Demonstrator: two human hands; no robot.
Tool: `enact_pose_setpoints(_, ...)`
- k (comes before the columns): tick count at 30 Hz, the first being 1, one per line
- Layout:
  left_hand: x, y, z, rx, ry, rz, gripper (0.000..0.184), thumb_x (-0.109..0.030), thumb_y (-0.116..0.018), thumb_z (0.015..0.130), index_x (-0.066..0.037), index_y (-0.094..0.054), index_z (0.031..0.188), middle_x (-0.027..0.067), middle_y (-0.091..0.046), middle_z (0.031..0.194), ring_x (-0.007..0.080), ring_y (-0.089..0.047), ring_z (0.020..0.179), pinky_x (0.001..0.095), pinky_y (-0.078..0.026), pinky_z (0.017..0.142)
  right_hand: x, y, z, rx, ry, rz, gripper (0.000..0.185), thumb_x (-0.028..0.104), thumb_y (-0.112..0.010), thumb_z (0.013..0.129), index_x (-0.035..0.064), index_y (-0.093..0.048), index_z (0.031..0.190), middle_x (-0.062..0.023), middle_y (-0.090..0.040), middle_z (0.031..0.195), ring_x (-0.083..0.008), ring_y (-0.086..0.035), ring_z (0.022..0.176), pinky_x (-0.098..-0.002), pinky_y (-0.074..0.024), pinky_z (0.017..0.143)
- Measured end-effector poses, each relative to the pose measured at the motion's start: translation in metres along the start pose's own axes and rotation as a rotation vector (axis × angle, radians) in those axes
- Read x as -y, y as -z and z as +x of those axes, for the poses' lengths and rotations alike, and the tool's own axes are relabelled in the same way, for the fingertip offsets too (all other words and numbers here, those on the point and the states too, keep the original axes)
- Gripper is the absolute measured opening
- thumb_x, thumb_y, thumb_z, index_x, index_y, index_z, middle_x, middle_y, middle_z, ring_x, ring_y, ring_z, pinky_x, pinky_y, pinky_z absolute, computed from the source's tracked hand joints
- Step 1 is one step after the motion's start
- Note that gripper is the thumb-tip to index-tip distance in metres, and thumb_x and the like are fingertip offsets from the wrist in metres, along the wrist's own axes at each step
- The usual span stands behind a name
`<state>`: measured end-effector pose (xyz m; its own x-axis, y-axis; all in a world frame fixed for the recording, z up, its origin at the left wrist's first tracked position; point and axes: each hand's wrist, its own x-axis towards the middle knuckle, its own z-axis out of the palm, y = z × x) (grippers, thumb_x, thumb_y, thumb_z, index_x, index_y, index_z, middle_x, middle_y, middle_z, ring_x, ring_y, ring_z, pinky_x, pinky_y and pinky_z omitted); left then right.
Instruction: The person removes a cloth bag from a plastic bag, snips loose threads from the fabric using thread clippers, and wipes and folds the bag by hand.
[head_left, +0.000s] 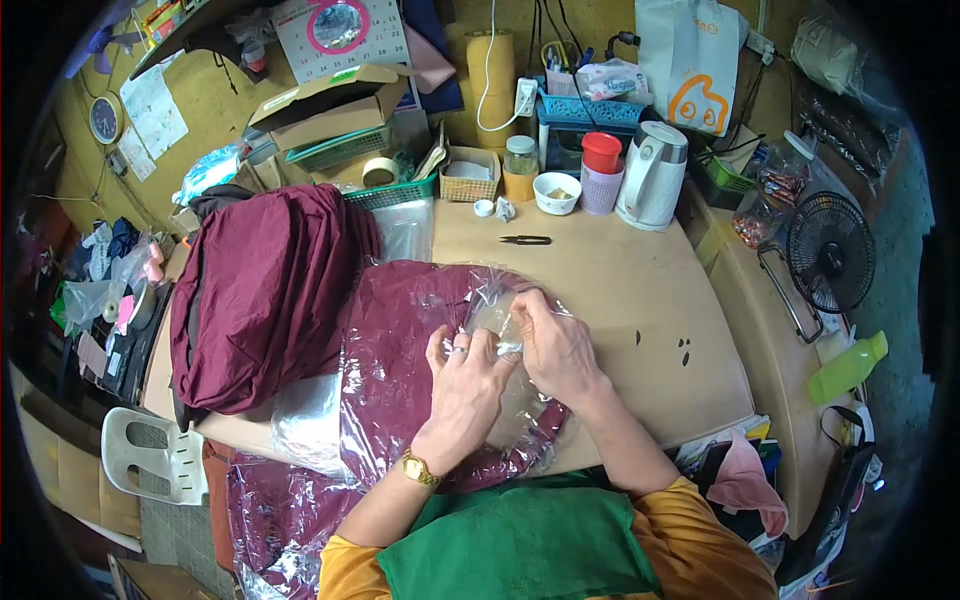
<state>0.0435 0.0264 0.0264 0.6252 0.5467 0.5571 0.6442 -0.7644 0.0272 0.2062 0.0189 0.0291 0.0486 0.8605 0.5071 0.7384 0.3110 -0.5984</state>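
Left hand (465,375): middle of the frame, fingers bent down onto the film. Tips are tucked under, so I honestly can't tell if it's pinching or just pressing. Either way, my guess is it steadies the plastic for the other one.
Right hand (552,345): just right of it, finger and thumb brought together on a bit of film. They're working super close, probably because the stuff is thin and slippery.
Clear plastic bag (400,300): centre of the frame, flat on the table (640,275), with maroon fabric (395,375) showing through. Sits right in front of the body, so neither arm has to stretch, I reckon.
Maroon pile (265,295): left of centre, heaped right beside the bag. Looks like it's parked there for easy reach.
Flat plastic sheets (308,425): sticking out below the pile, partly under it. Maybe the weight keeps them from sliding, not sure.
Wrapped bundle (285,520): lower left, below the table edge, maroon under shiny film.
Black snips (525,240): upper middle, lying beyond the hands, out of the way but grabbable.
Kettle (652,178): upper right, at the back of the table, seemingly kept off the working patch.
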Motion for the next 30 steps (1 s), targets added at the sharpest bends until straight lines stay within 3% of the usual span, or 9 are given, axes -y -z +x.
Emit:
enact_pose_setpoints(6,0.007,-0.026,0.0,-0.232,0.062,-0.034,0.032,-0.009,-0.067,0.075,-0.016,-0.068,0.106,0.0067,-0.057,0.099,0.0242,-0.054,0.094,0.0504,-0.031,0.101,-0.016,-0.006,0.006,0.345,-0.089,0.345,0.075,0.069,-0.027,0.097,0.0019,-0.043,0.125,-0.0203,-0.06,0.104,-0.0332,-0.064,0.096,-0.0437,-0.0486,0.081)
enact_pose_setpoints(10,0.013,-0.031,0.0,-0.369,0.041,-0.156,0.026,-0.013,-0.072,0.075,-0.016,-0.068,0.1,0.0007,-0.059,0.092,0.0217,-0.055,0.086,0.0465,-0.032,0.096,-0.02,-0.009,0.005,0.34,0.003,0.373,0.083,0.074,-0.019,0.093,0.0022,-0.042,0.128,-0.0142,-0.06,0.102,-0.0245,-0.062,0.093,-0.0394,-0.0487,0.08)
enact_pose_setpoints(13,0.009,-0.032,-0.003,-0.31,0.095,-0.208,0.016,-0.013,-0.073,0.074,-0.014,-0.066,0.088,0.003,-0.06,0.099,0.0231,-0.054,0.093,0.0467,-0.032,0.096,-0.02,0.002,0.009,0.474,-0.084,0.451,0.067,0.063,-0.033,0.1,0.0028,-0.042,0.128,-0.0107,-0.06,0.105,-0.0185,-0.062,0.093,-0.0333,-0.0513,0.077)
enact_pose_setpoints(15,0.006,-0.022,0.001,-0.372,0.101,-0.218,0.017,-0.011,-0.075,0.071,-0.013,-0.064,0.085,0.0078,-0.059,0.104,0.0263,-0.053,0.096,0.0467,-0.033,0.095,-0.02,0.003,0.013,0.358,-0.315,0.683,0.042,0.032,-0.057,0.101,-0.0032,-0.046,0.122,-0.0132,-0.069,0.095,-0.0184,-0.069,0.083,-0.0284,-0.0532,0.071)
enact_pose_setpoints(19,0.005,-0.009,-0.012,-0.329,0.166,-0.406,0.016,-0.008,-0.075,0.073,-0.007,-0.061,0.079,0.0166,-0.055,0.118,0.0325,-0.049,0.108,0.0464,-0.033,0.096,-0.032,0.013,0.012,0.004,-0.437,0.924,0.025,-0.009,-0.068,0.085,-0.003,-0.054,0.105,-0.0101,-0.069,0.08,-0.0115,-0.068,0.074,-0.0225,-0.0527,0.06)
enact_pose_setpoints(23,0.016,0.005,-0.026,-0.097,0.323,-0.719,0.014,-0.012,-0.074,0.081,-0.005,-0.063,0.078,0.0157,-0.054,0.118,0.0304,-0.047,0.111,0.0445,-0.033,0.097,-0.055,0.02,0.008,-0.199,-0.477,0.881,0.017,-0.007,-0.067,0.086,-0.002,-0.058,0.1,-0.0097,-0.07,0.087,-0.0127,-0.067,0.071,-0.0243,-0.0538,0.058)
enact_pose_setpoints(27,0.013,0.021,-0.018,-0.028,0.363,-0.666,0.016,-0.017,-0.072,0.083,-0.004,-0.064,0.078,0.0159,-0.054,0.116,0.0299,-0.046,0.108,0.044,-0.033,0.096,0.019,0.021,-0.016,-0.009,-0.334,0.713,0.019,-0.007,-0.069,0.081,-0.0003,-0.061,0.097,-0.0081,-0.068,0.09,-0.0172,-0.067,0.07,-0.0274,-0.0538,0.059)
enact_pose_setpoints(29,0.005,0.041,-0.009,-0.102,0.289,-0.499,0.015,-0.014,-0.073,0.082,-0.003,-0.063,0.078,0.0166,-0.054,0.113,0.0299,-0.049,0.101,0.0435,-0.037,0.09,0.042,0.015,-0.021,-0.001,0.228,0.302,0.02,-0.007,-0.07,0.075,0.0004,-0.064,0.092,-0.0091,-0.064,0.088,-0.0232,-0.065,0.07,-0.0309,-0.0525,0.061)
enact_pose_setpoints(30,0.003,0.044,-0.008,-0.101,0.286,-0.501,0.015,-0.014,-0.073,0.082,-0.003,-0.063,0.078,0.0166,-0.054,0.113,0.0299,-0.049,0.101,0.0435,-0.037,0.09,0.037,0.011,-0.021,-0.003,0.227,0.299,0.02,-0.007,-0.07,0.075,0.0004,-0.064,0.092,-0.0091,-0.064,0.088,-0.0232,-0.065,0.07,-0.0309,-0.0525,0.061)
